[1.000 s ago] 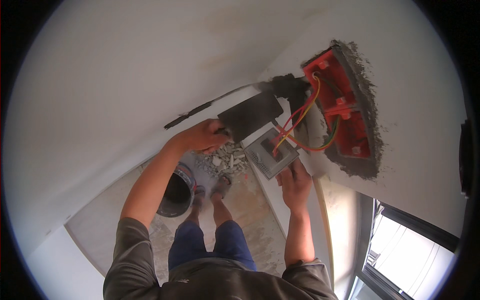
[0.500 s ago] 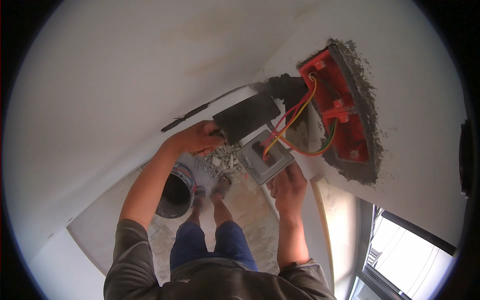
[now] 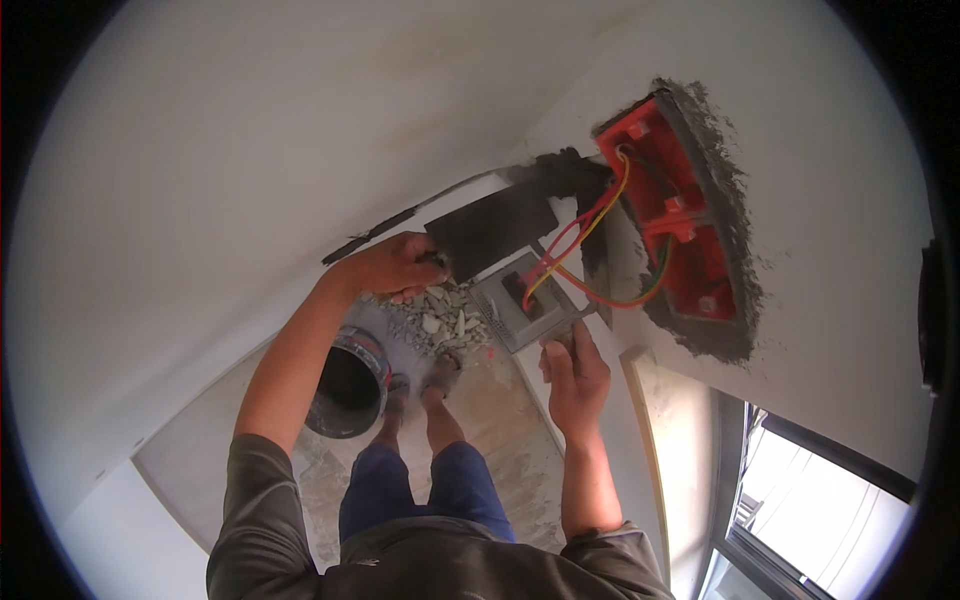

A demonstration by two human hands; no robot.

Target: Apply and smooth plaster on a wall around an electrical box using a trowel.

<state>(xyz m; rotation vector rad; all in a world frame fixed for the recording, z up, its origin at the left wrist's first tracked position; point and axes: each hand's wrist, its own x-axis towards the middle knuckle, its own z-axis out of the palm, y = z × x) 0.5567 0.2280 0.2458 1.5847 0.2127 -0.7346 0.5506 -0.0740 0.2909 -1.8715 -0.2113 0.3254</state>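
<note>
In my left hand (image 3: 392, 268) is a trowel with a dark, rectangular blade (image 3: 490, 230); the fingers are closed round its handle, which they mostly hide. The blade's right end is close to a grey, square electrical plate (image 3: 550, 325) with an opening in its middle. My right hand (image 3: 578, 380) is at that plate's lower right corner, its fingers and thumb close together at the edge. Red, yellow and green wires (image 3: 632, 302) run from the plate into a red double wall box (image 3: 655, 165). Wet grey mortar (image 3: 715, 342) surrounds the box.
A dark smear of mortar (image 3: 570, 170) marks the wall corner left of the box. Below are rubble (image 3: 435, 320) and a black bucket (image 3: 348, 390) beside my feet. A window (image 3: 815, 500) with a dark frame is at the lower right.
The electrical plate has shifted slightly and now lies flatter to my view. My right thumb shows more fully below its edge. My left hand with the trowel has barely moved.
</note>
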